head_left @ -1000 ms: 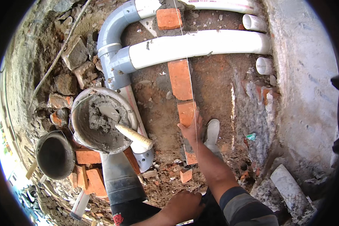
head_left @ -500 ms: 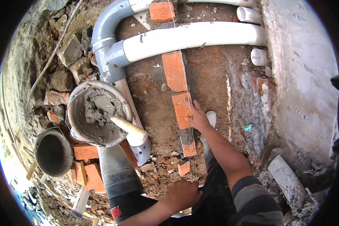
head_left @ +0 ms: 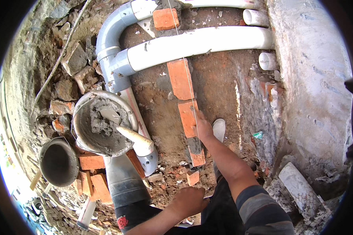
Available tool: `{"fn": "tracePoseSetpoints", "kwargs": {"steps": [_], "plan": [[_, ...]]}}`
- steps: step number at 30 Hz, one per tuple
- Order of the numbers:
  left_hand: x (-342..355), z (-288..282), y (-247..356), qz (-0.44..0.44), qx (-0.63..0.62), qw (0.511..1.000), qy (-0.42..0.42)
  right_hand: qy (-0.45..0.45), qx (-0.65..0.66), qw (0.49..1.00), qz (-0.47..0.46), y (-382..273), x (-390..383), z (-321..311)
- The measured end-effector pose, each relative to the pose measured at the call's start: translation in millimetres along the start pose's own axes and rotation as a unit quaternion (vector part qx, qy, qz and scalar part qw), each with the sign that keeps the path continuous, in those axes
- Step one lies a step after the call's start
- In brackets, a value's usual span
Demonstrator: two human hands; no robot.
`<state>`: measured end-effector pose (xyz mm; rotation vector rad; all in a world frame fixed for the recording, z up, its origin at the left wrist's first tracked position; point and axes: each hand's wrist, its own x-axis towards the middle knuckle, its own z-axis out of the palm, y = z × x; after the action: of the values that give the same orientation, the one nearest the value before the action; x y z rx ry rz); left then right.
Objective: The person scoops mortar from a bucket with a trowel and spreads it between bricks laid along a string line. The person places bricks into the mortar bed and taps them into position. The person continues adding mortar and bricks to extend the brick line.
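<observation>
My right hand (head_left: 203,126) is on an orange brick (head_left: 187,117) in the row, its fingers over the brick's right edge and top. A thin white string (head_left: 185,55) runs lengthwise above the row and passes over the right hand. My left hand (head_left: 187,201) is closed in a fist low in the view, by the string's near end; its grip is hidden. Beyond the held brick lies another brick (head_left: 180,79); nearer me, grey mortar (head_left: 193,145) partly covers a lower brick (head_left: 197,157). To the left, a bucket (head_left: 79,135) contains mortar and a wooden-handled trowel (head_left: 135,138).
A white pipe (head_left: 200,40) crosses beyond the bricks, joined to a grey elbow (head_left: 108,37). An empty black bucket (head_left: 59,162), loose bricks (head_left: 100,188) and rubble (head_left: 74,58) are on the left. A concrete wall (head_left: 313,78) rises on the right.
The view has shifted slightly, so most things sit a little lower. My right hand stays at the same brick, its fingers now further over the top. The left fist is nearly unmoved.
</observation>
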<state>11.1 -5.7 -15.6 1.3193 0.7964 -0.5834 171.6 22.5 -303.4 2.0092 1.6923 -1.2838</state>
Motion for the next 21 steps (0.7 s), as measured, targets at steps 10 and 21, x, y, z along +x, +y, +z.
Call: {"fn": "tracePoseSetpoints", "kwargs": {"steps": [10, 21], "plan": [[-8.4, 3.8, -32.0, -0.080, 0.015, 0.996, 0.030, -0.051, 0.070, 0.993, 0.084, 14.7, -88.6, -36.6], [-184.8, 45.1, 16.1, -0.034, -0.058, 0.805, 0.589, -0.008, -0.023, 0.989, 0.145, 72.8, -331.1, -192.2]]}}
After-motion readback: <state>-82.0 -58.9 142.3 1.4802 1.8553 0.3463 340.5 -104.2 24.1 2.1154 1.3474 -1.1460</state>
